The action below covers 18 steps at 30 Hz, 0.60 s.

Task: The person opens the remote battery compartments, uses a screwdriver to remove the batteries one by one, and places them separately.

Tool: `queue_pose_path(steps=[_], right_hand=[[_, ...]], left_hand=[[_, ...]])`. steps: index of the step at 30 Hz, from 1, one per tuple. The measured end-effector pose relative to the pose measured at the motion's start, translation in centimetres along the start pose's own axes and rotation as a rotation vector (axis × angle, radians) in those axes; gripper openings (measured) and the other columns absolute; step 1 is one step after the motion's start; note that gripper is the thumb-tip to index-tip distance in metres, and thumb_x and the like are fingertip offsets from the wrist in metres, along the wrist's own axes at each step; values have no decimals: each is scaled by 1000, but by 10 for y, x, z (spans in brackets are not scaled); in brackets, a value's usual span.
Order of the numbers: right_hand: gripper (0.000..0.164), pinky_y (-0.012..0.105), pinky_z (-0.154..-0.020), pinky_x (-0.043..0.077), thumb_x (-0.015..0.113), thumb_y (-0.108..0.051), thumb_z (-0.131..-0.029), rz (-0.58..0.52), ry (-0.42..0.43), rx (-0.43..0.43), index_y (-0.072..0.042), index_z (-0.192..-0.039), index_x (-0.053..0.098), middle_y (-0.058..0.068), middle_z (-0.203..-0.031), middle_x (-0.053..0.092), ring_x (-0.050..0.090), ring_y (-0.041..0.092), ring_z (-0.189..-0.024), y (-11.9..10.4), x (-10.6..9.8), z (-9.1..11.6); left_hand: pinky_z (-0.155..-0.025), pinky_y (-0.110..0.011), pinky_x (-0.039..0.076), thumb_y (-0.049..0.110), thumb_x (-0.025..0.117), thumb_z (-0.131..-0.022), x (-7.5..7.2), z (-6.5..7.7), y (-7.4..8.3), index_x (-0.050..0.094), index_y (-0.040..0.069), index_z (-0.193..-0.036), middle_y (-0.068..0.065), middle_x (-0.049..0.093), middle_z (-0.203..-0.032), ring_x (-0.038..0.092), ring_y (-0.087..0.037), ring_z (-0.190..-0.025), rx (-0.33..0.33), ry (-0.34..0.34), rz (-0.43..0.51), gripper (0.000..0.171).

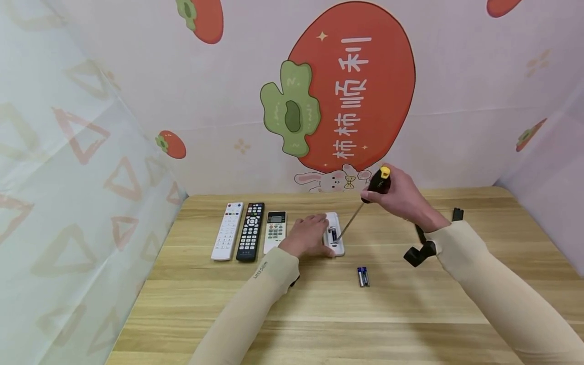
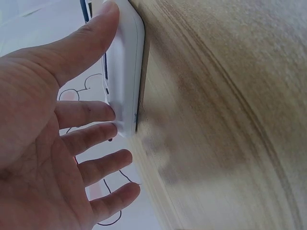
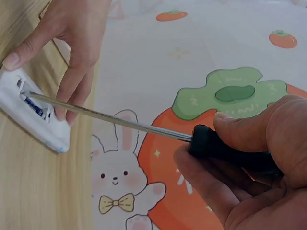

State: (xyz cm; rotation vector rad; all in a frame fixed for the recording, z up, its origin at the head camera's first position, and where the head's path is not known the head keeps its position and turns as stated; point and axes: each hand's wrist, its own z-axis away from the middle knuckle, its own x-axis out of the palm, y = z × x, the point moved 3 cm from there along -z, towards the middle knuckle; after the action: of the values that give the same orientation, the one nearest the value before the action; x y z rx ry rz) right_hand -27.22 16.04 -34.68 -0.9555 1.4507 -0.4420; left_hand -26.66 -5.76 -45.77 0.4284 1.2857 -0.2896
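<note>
A white remote control (image 1: 332,221) lies on the table with its battery compartment facing up and a blue battery (image 1: 334,235) inside. My left hand (image 1: 307,235) steadies it: the thumb presses near one end, and the index and middle fingers (image 2: 93,112) touch its side almost straight, while the other two stand off it. My right hand (image 1: 403,195) grips the dark handle of a screwdriver (image 1: 378,185) with a yellow end. Its long metal shaft (image 3: 112,120) slants down into the compartment, the tip at one end of the battery.
Two loose batteries (image 1: 363,277) lie side by side nearer to me. Left of my left hand, a white remote (image 1: 227,231), a black remote (image 1: 250,232) and a white remote with a small screen (image 1: 276,233) stand in a row. A black object (image 1: 458,214) lies behind my right wrist.
</note>
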Motion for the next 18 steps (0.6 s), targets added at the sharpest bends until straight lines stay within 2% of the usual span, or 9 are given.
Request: queue_pose_path(steps=[6,14,18], right_hand=[[32,25,-72,58,77,-9,-91,-21,13,-83,-1,-108,50,15,-103,72,72,26,-89,6,3,15],[34,26,-75,60,81,-8,-87,-20,60,-225,-4,-107,54,7,-100,73,73,20,-88,-2,9,35],[35,27,-78,60,84,-6,-82,53,84,-364,-8,-104,57,-2,-98,74,73,14,-87,-8,15,45]], left_hand=[[-117,-52,31,58,77,-84,0,1,1,45,11,-153,-6,31,-164,31,-28,-149,-5,-9,4,89],[-117,-53,30,57,77,-84,-1,1,1,45,11,-153,-6,31,-164,31,-28,-149,-7,-7,6,89],[-117,-53,31,58,77,-84,-2,2,1,46,11,-153,-5,31,-164,32,-28,-149,-4,-3,5,89]])
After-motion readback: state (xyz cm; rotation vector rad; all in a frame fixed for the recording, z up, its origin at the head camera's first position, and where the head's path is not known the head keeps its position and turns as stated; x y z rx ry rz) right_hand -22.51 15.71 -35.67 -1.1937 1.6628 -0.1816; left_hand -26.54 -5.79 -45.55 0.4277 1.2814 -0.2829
